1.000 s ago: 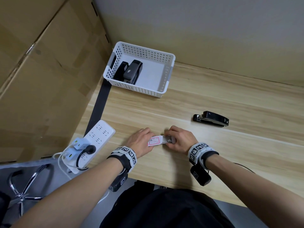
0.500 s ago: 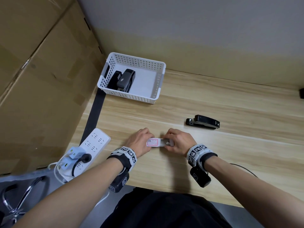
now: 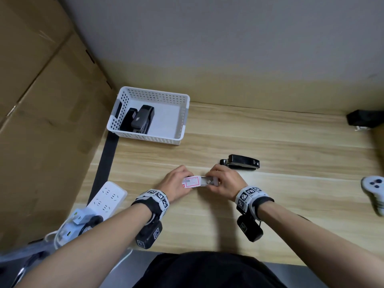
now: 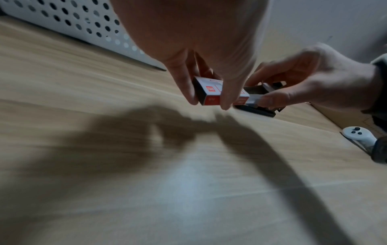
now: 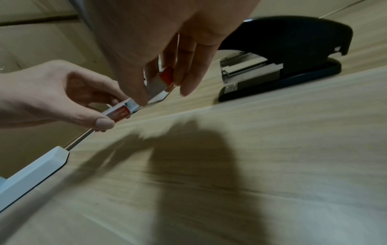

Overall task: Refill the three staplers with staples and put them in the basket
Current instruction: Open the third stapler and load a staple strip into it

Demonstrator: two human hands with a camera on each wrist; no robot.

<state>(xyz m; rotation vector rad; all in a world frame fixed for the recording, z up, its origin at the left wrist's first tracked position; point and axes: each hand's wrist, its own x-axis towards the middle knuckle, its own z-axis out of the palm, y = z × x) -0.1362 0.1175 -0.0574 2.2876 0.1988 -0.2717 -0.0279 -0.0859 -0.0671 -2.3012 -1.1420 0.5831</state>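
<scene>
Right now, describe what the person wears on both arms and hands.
Both forearms and hands are bare, with no sleeves or gloves. Each wrist carries a band of white tiles printed with black square markers over a black strap, with a small black camera block hanging below.

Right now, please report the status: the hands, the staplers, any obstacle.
Left hand pinches staple box sleeve; right hand pinches its tray. Two staplers in basket; third stapler on table, closed. Nothing in the way.
</scene>
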